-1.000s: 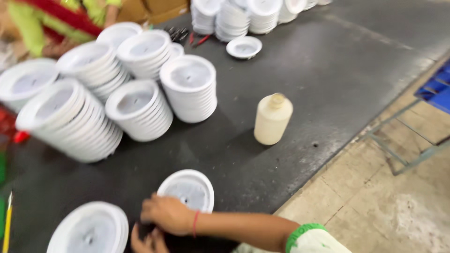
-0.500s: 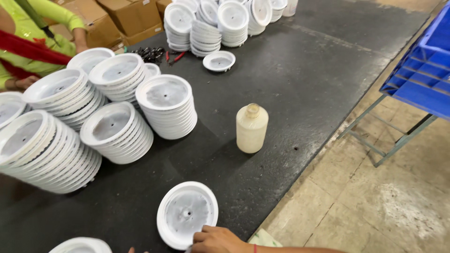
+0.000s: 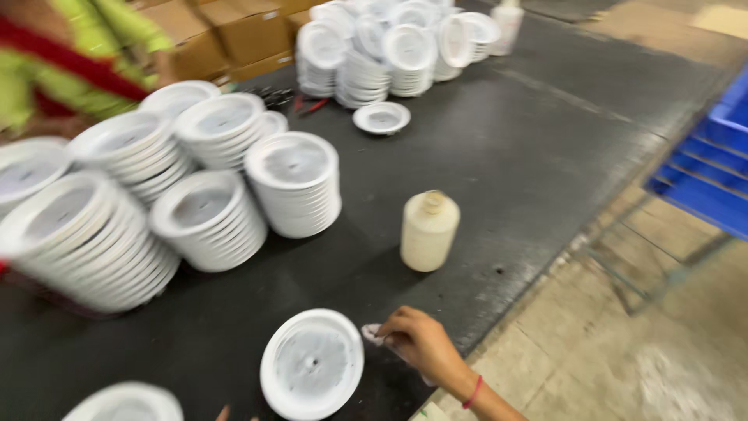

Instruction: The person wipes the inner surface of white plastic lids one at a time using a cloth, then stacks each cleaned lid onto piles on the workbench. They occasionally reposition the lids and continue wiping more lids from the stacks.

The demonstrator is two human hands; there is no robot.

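My right hand [image 3: 425,347] rests on the black table near its front edge, fingers pinched on a small white piece [image 3: 372,334]. Just left of it lies a single white round disc [image 3: 312,365] with a small hole in its middle. Only a fingertip of my left hand [image 3: 224,412] shows at the bottom edge, left of the disc; what it holds is hidden. A red band circles my right wrist. A cream bottle [image 3: 428,231] stands upright beyond my right hand.
Several stacks of white discs [image 3: 206,218] fill the left of the table [image 3: 545,148], with more stacks [image 3: 389,47] and one loose disc [image 3: 381,118] farther back. A person in yellow-green sleeves [image 3: 70,54] is at the far left. Blue crate [image 3: 713,168] on the right; cardboard boxes [image 3: 234,31] behind.
My right hand has moved from the dark spot left of the disc to the disc's right side and now pinches a small white piece. My left hand has dropped almost out of view.
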